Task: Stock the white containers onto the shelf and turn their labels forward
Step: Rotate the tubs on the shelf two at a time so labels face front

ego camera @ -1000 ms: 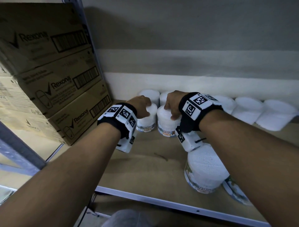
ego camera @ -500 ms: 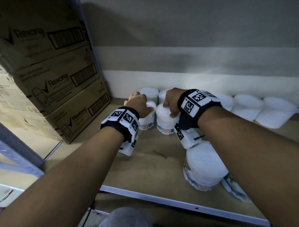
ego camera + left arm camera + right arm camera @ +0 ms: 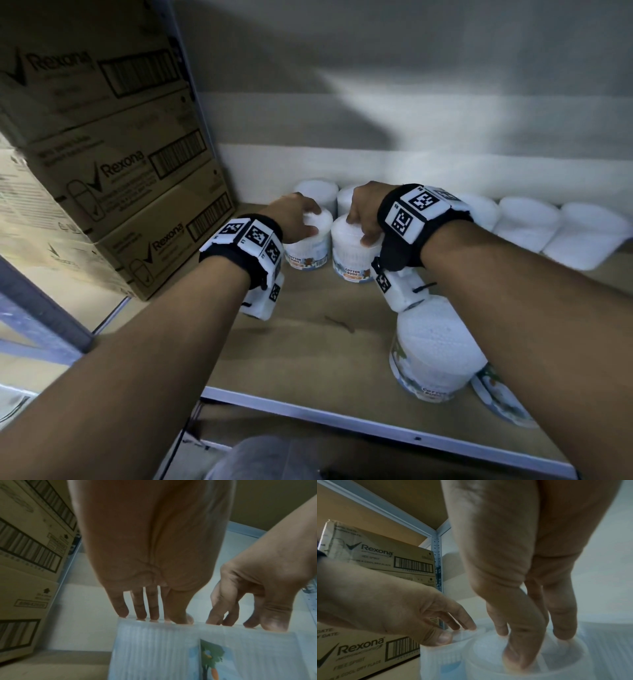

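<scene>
Two white cotton-bud containers stand side by side on the wooden shelf (image 3: pixel 301 346), both showing a "COTTON BUDS" label to the front. My left hand (image 3: pixel 303 216) grips the lid of the left container (image 3: pixel 308 248) from above; in the left wrist view its fingertips (image 3: pixel 139 616) sit on that container's (image 3: pixel 154 650) rim. My right hand (image 3: pixel 359 219) grips the lid of the right container (image 3: pixel 351 262) the same way, and its fingers (image 3: pixel 522 635) curl over the top (image 3: pixel 488 669).
More white containers (image 3: pixel 527 222) line the back wall. One container (image 3: pixel 435 353) stands at the front right, another (image 3: pixel 496 401) is half hidden under my right forearm. Stacked Rexona cartons (image 3: pixel 113 171) fill the left. A metal rail (image 3: pixel 342 421) edges the shelf front.
Both hands stay on the same two containers. The left container has turned, so its label now faces forward more fully.
</scene>
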Demonstrator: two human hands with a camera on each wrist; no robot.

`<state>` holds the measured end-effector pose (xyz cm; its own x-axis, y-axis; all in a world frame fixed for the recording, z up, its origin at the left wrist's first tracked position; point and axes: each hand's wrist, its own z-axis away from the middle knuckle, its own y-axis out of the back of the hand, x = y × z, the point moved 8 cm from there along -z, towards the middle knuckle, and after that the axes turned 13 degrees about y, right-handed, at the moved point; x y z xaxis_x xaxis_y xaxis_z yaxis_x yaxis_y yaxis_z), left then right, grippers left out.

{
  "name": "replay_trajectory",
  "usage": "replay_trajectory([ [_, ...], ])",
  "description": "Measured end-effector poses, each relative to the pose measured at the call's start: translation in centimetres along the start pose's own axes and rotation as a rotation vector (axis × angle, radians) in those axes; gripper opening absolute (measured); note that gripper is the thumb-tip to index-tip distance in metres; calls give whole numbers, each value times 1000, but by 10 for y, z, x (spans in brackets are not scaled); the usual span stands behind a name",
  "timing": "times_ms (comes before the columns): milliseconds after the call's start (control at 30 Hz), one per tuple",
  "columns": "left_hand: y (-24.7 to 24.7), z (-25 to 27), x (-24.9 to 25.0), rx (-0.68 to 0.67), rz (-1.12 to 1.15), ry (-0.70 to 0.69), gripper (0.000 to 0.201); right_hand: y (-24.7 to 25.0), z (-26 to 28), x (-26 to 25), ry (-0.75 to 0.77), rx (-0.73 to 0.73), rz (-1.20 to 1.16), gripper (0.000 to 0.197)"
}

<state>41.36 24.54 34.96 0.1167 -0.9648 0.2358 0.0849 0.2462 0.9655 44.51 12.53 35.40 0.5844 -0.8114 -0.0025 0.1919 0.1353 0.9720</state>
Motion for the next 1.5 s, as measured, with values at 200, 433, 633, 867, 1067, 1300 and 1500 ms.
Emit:
replay_trajectory([
  [200, 0, 4, -1, -2, -6, -13, 48, 3, 2, 0, 7, -7, 50, 77],
  [433, 2, 34, -6, -13, -71, -23, 47, 5, 27, -27, 27, -6, 128, 46],
  [633, 3, 78, -21, -18, -93, -8, 47, -6, 59, -63, 81, -25, 59, 61],
  [867, 1, 126, -38, -65, -30, 21, 49, -15, 97, -99, 127, -19, 2, 66],
  [1067, -2, 154, -35, -37, 9, -5, 46, -24, 127, -97, 123, 23, -140, 60],
  [1300, -4, 159, -30, -27, 9, -15, 43, -25, 145, -96, 129, 38, -194, 58],
  [1500, -5, 157, -25, -13, 55, -30, 40, -27, 154, -84, 106, 69, -297, 53],
])
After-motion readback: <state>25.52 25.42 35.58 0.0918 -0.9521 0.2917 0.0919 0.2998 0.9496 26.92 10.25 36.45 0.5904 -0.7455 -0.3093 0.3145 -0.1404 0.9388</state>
